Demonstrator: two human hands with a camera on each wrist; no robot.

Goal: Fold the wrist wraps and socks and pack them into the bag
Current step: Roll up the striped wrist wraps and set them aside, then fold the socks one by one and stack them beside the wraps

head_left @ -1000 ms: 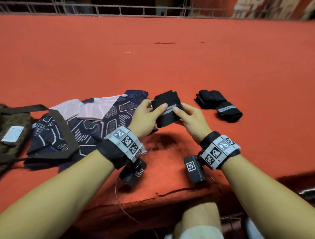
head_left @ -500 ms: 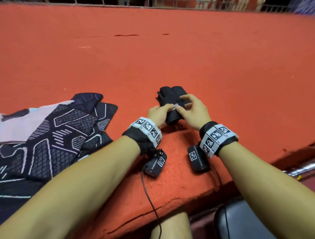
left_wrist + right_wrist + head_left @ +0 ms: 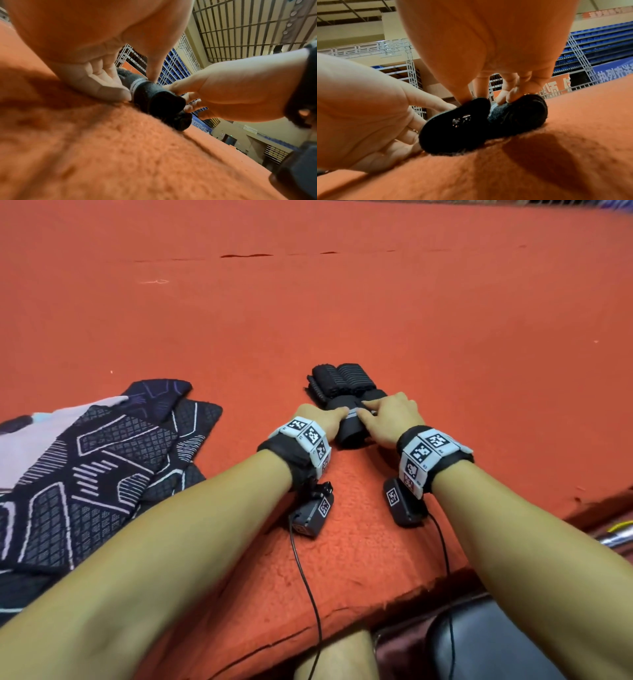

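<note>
A folded black sock (image 3: 349, 433) with a pale striped band lies on the orange felt surface (image 3: 342, 320), right against a pile of rolled black wrist wraps (image 3: 342, 378). My left hand (image 3: 334, 416) pinches the sock's left side, thumb on top, as the left wrist view shows (image 3: 109, 83). From the right, my right hand (image 3: 376, 412) grips it with curled fingers. In the right wrist view that hand (image 3: 496, 94) sits over the sock (image 3: 453, 128) and a second dark roll (image 3: 522, 115). The bag is out of view.
A navy patterned cloth with a pale pink part (image 3: 102, 457) lies to the left. The torn front edge of the felt surface (image 3: 342, 611) runs under my forearms, with a dark seat (image 3: 496, 638) below it. Camera cables hang from both wrists.
Both hands carried the sock to the right and lowered it onto the felt beside the black rolls. The view swung right, so the olive bag left the frame.
</note>
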